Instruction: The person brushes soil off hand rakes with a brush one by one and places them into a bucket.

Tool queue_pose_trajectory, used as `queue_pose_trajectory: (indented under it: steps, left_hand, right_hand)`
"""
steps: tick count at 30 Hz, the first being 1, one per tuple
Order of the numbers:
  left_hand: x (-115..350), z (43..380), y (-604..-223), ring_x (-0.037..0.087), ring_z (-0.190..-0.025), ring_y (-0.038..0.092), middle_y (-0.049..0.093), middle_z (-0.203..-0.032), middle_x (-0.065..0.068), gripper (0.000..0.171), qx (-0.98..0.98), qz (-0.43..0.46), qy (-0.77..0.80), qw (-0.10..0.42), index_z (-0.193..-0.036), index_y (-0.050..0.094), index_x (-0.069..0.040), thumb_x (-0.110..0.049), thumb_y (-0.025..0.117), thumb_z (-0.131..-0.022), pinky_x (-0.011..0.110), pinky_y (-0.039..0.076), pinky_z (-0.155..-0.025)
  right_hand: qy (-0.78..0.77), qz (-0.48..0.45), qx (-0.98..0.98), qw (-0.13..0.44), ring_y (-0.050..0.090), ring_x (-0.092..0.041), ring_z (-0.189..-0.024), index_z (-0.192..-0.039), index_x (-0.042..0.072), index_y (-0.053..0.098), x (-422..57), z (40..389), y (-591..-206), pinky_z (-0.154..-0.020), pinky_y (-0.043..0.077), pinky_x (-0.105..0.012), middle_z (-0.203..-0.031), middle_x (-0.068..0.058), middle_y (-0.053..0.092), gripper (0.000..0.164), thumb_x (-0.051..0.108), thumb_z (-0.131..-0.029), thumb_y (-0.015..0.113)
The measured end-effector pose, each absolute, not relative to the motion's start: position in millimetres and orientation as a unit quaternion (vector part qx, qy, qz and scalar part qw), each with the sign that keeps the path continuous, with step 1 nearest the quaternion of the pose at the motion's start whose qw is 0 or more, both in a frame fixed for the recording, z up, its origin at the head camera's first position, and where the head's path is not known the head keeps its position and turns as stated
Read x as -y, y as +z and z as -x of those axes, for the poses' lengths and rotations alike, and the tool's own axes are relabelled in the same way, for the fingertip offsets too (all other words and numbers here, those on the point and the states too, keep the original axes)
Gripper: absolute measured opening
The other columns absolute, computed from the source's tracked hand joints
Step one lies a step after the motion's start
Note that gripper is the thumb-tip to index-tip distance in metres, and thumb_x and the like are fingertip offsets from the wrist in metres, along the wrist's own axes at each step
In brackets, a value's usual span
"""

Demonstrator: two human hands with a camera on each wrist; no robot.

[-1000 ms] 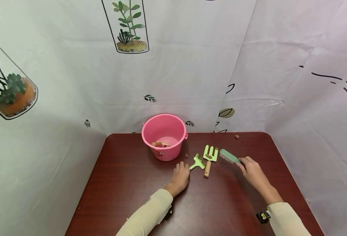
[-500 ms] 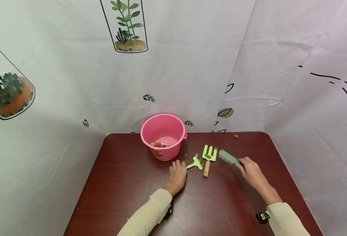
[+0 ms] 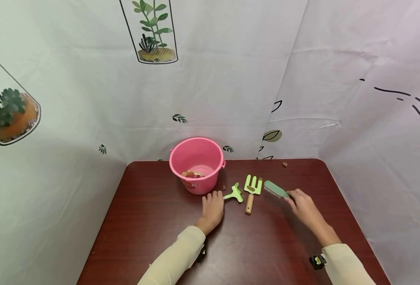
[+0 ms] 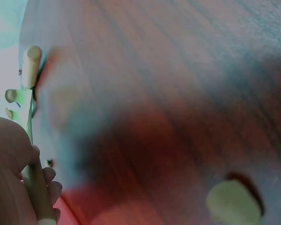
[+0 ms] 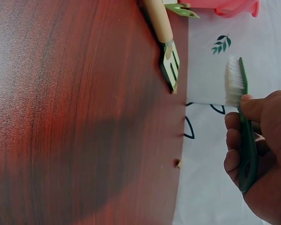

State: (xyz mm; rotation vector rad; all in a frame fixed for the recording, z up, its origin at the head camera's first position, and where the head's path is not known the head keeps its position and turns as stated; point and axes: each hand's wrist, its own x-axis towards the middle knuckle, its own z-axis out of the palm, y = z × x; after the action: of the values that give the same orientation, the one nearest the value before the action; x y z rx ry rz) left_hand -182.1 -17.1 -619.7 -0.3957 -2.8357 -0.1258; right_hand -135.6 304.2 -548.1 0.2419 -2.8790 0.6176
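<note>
the left hand (image 3: 212, 209) lies low on the dark red worktop (image 3: 160, 221), just in front of the pink bucket (image 3: 197, 164); its fingers (image 4: 49, 176) are curled round the handle of a small green rake (image 3: 234, 194), whose head points to the right, near the bucket's base; the right hand (image 3: 300, 205) holds a green brush (image 3: 275, 189) by its handle, fingers (image 5: 232, 140) wrapped round it, white bristles facing the worktop and the brush head lifted clear of it; between rake and brush lies a green fork with a wooden handle (image 3: 251, 189), flat on the worktop, touched by neither hand; something tan lies inside the bucket, too small to tell; a small brown crumb (image 3: 285, 164) sits near the far edge.
</note>
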Motion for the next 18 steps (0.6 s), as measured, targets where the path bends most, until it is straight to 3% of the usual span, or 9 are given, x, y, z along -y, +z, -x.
queue_pose_trajectory:
  steps: [4, 11, 18]
  left_hand:
    - [20.5, 183.1, -612.3, 0.029, -0.079, 0.062, 0.061, -0.087, 0.007, 0.013, 0.977, 0.149, -0.037, 0.149, -0.096, 0.058, -0.009, -0.011, 0.069, -0.090, 0.041, 0.044, -0.067]
    - [25.5, 182.8, -596.4, 0.028, -0.072, 0.060, 0.061, -0.080, 0.006, 0.020, 0.957, 0.174, -0.012, 0.230, -0.093, 0.060, -0.009, -0.024, 0.073, -0.092, 0.038, 0.042, -0.061]
    - [27.6, 182.2, -574.5, 0.027, -0.072, 0.060, 0.060, -0.081, 0.004, 0.023, 0.954, 0.187, -0.002, 0.235, -0.094, 0.061, -0.010, -0.028, 0.075, -0.093, 0.037, 0.041, -0.062]
  right_hand:
    - [0.208, -0.079, 0.971, 0.090, 0.059, -0.022, -0.075, -0.114, -0.008, 0.068, -303.9, 135.6, -547.9, -0.064, 0.051, -0.040, -0.094, -0.014, 0.063, 0.025, 0.010, -0.098, 0.069]
    - [0.213, -0.088, 0.968, 0.102, 0.060, -0.020, -0.077, -0.114, -0.007, 0.068, -298.6, 136.3, -546.7, -0.064, 0.051, -0.039, -0.096, -0.014, 0.064, 0.024, 0.010, -0.097, 0.070]
    - [0.216, -0.110, 0.961, 0.136, 0.056, -0.016, -0.073, -0.114, -0.006, 0.069, -289.5, 140.6, -539.8, -0.061, 0.049, -0.036, -0.094, -0.012, 0.064, 0.023, 0.009, -0.096, 0.071]
